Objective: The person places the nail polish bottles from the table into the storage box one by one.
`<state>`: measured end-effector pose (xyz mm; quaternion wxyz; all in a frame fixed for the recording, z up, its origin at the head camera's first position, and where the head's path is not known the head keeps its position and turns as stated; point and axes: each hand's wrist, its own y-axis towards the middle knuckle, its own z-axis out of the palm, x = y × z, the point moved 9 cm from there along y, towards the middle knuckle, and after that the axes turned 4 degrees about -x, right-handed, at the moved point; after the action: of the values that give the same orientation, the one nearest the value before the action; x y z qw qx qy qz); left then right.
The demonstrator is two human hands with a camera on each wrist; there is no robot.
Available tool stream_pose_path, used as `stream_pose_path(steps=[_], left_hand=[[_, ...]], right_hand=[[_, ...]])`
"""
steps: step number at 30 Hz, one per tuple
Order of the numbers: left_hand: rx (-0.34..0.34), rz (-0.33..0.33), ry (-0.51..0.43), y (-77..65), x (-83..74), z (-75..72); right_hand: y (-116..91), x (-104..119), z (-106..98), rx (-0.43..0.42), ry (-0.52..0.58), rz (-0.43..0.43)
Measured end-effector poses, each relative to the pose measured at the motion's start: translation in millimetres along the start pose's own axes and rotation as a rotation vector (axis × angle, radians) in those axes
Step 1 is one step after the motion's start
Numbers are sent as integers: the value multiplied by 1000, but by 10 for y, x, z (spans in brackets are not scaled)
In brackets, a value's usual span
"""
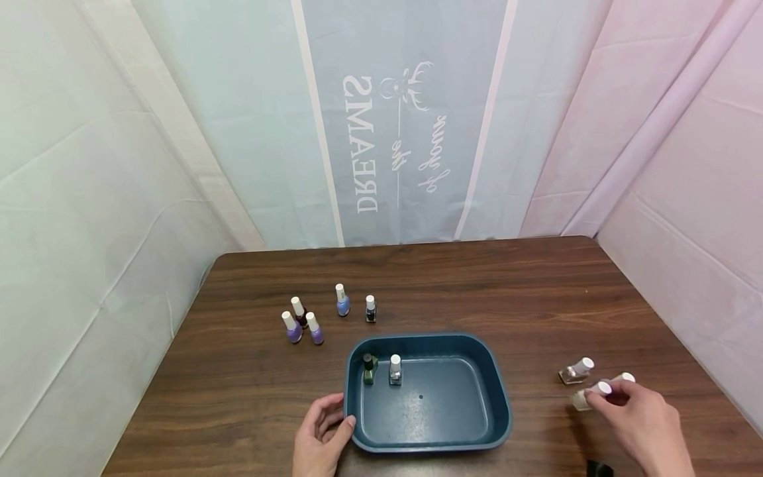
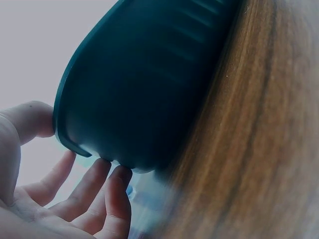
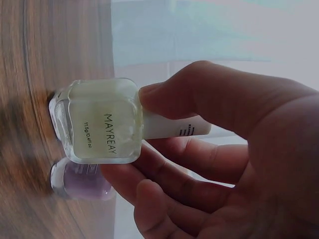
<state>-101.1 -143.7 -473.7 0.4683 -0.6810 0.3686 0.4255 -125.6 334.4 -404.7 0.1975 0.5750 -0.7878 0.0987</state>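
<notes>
At the tray's near left corner, my left hand (image 1: 323,437) pinches the rim of a dark teal plastic tray (image 1: 501,397), thumb over the edge and fingertips against the outer wall (image 2: 134,89). Off to the right, my right hand (image 1: 646,417) holds a pale nail polish bottle (image 3: 102,122) by its white cap (image 3: 174,125), between thumb and fingers. Whether its base touches the table cannot be told. Behind it in the right wrist view stands a purple-tinted bottle (image 3: 84,179). Another nail polish bottle (image 1: 575,371) stands close by. Inside the tray are a green bottle (image 1: 369,371) and a clear, white-capped bottle (image 1: 395,371).
Beyond the tray's left side stand two purple bottles (image 1: 293,330) (image 1: 315,330), a dark bottle (image 1: 301,315), a blue bottle (image 1: 342,303) and a black bottle (image 1: 371,311). A black object (image 1: 599,469) lies at the wooden table's (image 1: 250,391) near edge. Fabric walls enclose the table.
</notes>
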Motion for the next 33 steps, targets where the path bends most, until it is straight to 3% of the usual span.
stream_pose_path(steps=[13, 21, 33], left_hand=[[-19, 29, -43, 2, -28, -4], [-25, 21, -31, -10, -38, 3], [-17, 18, -31, -3, -32, 3]], right_hand=[[4, 272, -30, -37, 43, -71], [54, 391, 23, 39, 51, -72], [73, 565, 4, 83, 77, -68]])
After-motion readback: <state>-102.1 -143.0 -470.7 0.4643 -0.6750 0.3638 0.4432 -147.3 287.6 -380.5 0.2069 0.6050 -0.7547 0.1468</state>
